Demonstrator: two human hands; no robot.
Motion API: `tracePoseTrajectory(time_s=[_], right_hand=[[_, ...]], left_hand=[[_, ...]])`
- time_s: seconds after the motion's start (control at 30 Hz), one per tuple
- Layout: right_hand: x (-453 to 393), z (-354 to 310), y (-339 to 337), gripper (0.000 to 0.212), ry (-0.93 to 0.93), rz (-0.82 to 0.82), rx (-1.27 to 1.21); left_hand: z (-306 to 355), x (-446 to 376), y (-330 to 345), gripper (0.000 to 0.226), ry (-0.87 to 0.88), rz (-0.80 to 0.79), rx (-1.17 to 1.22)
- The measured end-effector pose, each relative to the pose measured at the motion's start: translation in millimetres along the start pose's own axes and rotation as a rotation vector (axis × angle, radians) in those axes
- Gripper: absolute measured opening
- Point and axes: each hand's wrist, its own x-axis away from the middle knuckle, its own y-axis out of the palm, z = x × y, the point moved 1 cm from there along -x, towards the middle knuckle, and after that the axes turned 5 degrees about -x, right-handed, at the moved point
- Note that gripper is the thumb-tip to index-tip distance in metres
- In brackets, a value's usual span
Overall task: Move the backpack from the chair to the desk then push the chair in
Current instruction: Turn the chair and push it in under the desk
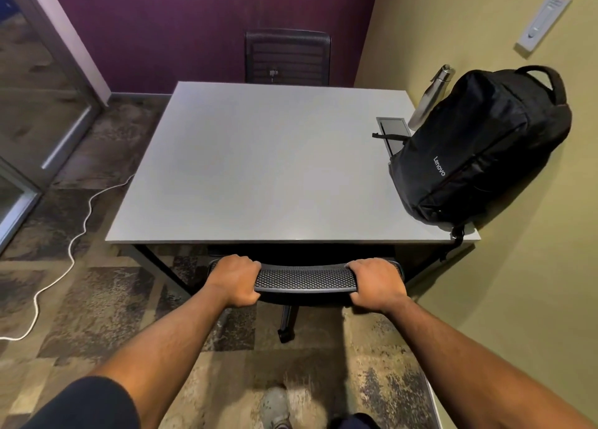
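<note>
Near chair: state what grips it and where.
Both hands hold the near chair by the top edge of its mesh backrest: left hand at the left end, right hand at the right end.

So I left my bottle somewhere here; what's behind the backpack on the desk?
A metal bottle stands behind the backpack, against the wall; its lower part is covered. A desk power panel is partly hidden too.

I saw most of the desk bare, free to reach across. Backpack and bottle crowded its right edge against the wall. Chair blocked the near edge; a second chair blocked the far side.
</note>
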Motion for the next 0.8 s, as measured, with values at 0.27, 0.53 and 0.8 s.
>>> tracePoseTrajectory(time_s=[0.27,0.53,0.8], right_hand=[[50.2,11.9,2.5,0.057,-0.073,-0.001,0.043],[90.1,32.1,0.1,0.056,-0.152,-0.05,0.067],[95.1,30.7,5.0,0.059,-0.186,-0.013,0.057]], left_hand=[[50.7,50.0,4.9,0.031,-0.028,-0.03,-0.025],[120.9,94.5,21.8,0.04,-0.122,0.029,-0.023],[113.6,105.0,22.9,0.034,-0.132,0.046,-0.007]])
